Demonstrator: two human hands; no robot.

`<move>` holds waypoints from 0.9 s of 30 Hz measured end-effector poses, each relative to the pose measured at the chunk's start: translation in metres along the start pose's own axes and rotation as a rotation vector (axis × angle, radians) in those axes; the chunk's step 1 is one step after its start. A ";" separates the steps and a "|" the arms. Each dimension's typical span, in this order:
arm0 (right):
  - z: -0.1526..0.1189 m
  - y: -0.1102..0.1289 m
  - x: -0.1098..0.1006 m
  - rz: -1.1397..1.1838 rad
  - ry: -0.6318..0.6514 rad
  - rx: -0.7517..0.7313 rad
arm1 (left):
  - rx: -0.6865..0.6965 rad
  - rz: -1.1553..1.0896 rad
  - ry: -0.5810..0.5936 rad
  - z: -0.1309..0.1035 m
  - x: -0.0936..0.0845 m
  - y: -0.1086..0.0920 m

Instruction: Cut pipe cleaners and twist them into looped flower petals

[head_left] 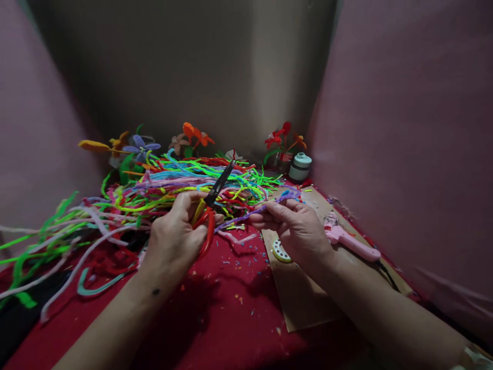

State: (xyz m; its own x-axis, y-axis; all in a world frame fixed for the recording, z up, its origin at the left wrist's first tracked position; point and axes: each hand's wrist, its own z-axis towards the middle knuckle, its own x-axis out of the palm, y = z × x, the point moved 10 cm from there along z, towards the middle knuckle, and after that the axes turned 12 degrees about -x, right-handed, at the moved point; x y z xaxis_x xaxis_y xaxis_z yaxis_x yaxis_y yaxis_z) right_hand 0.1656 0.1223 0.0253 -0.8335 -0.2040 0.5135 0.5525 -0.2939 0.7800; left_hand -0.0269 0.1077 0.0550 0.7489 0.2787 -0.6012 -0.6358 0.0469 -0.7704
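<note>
My left hand (173, 228) is closed around scissors (220, 184) with red and yellow handles, their dark blades pointing up and to the right. A thin purple pipe cleaner (241, 218) runs from beside the left fingers across to my right hand (295, 226), which pinches it between thumb and fingers. Past the right fingertips, purple and blue fuzzy loops (289, 195) stick out. Whether the left fingers also grip the purple strand, I cannot tell. Behind both hands lies a big heap of many-coloured pipe cleaners (165, 187).
A pink glue gun (354, 243) and a white-and-yellow disc with holes (281, 251) lie on a cardboard sheet (304, 303) at right. Pipe-cleaner flowers (140, 148) and a pale green lidded jar (300, 167) stand at the back. Bits litter the red cloth (231, 308).
</note>
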 end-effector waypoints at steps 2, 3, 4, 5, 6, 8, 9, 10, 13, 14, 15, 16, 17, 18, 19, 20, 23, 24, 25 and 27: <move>0.000 0.002 -0.001 0.019 -0.027 -0.012 | 0.106 0.191 -0.042 -0.007 0.003 -0.011; 0.001 0.003 -0.001 0.030 -0.039 -0.016 | 0.168 0.307 -0.043 -0.011 0.009 -0.017; 0.001 0.004 -0.001 0.039 -0.050 -0.021 | 0.230 0.402 -0.017 -0.015 0.018 -0.021; 0.002 0.006 -0.002 0.046 -0.064 -0.028 | 0.288 0.484 -0.002 -0.018 0.026 -0.024; 0.003 0.007 -0.003 0.051 -0.082 -0.033 | 0.338 0.557 -0.012 -0.021 0.031 -0.026; 0.004 0.009 -0.005 0.063 -0.112 -0.036 | 0.402 0.686 -0.073 -0.023 0.037 -0.027; 0.004 0.010 -0.006 0.069 -0.122 -0.032 | 0.417 0.739 -0.109 -0.024 0.037 -0.026; 0.004 0.009 -0.008 0.069 -0.129 -0.021 | 0.426 0.783 -0.136 -0.024 0.038 -0.025; 0.003 0.005 -0.011 0.051 -0.122 0.020 | 0.454 0.858 -0.181 -0.025 0.037 -0.024; 0.003 0.004 -0.011 0.044 -0.117 0.032 | 0.468 0.868 -0.192 -0.026 0.036 -0.026; 0.003 0.003 -0.012 0.039 -0.114 0.040 | 0.485 0.875 -0.203 -0.027 0.036 -0.028; 0.003 0.002 -0.013 0.033 -0.118 0.044 | 0.501 0.883 -0.211 -0.029 0.036 -0.030; 0.003 0.002 -0.014 0.028 -0.126 0.045 | 0.515 0.890 -0.215 -0.031 0.036 -0.032; 0.003 0.003 -0.015 0.022 -0.138 0.045 | 0.525 0.899 -0.213 -0.032 0.036 -0.033; 0.004 0.003 -0.016 0.017 -0.149 0.044 | 0.530 0.907 -0.205 -0.033 0.037 -0.034; 0.004 0.003 -0.016 0.012 -0.153 0.044 | 0.530 0.912 -0.194 -0.033 0.038 -0.034; 0.004 0.004 -0.015 -0.009 -0.144 0.049 | 0.508 0.891 -0.161 -0.033 0.039 -0.032; 0.004 0.004 -0.015 -0.016 -0.140 0.050 | 0.497 0.871 -0.154 -0.032 0.038 -0.031; 0.004 0.004 -0.015 -0.023 -0.138 0.050 | 0.487 0.849 -0.145 -0.032 0.038 -0.030; 0.004 0.004 -0.015 -0.034 -0.138 0.052 | 0.476 0.817 -0.131 -0.031 0.037 -0.029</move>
State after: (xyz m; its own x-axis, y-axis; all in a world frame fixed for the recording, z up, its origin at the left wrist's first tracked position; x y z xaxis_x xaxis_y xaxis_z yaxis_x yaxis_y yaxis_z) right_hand 0.1808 0.1277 0.0220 -0.8471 -0.0635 0.5276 0.5254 -0.2491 0.8136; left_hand 0.0249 0.0870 0.0481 0.0315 0.5021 -0.8642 -0.9840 0.1673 0.0613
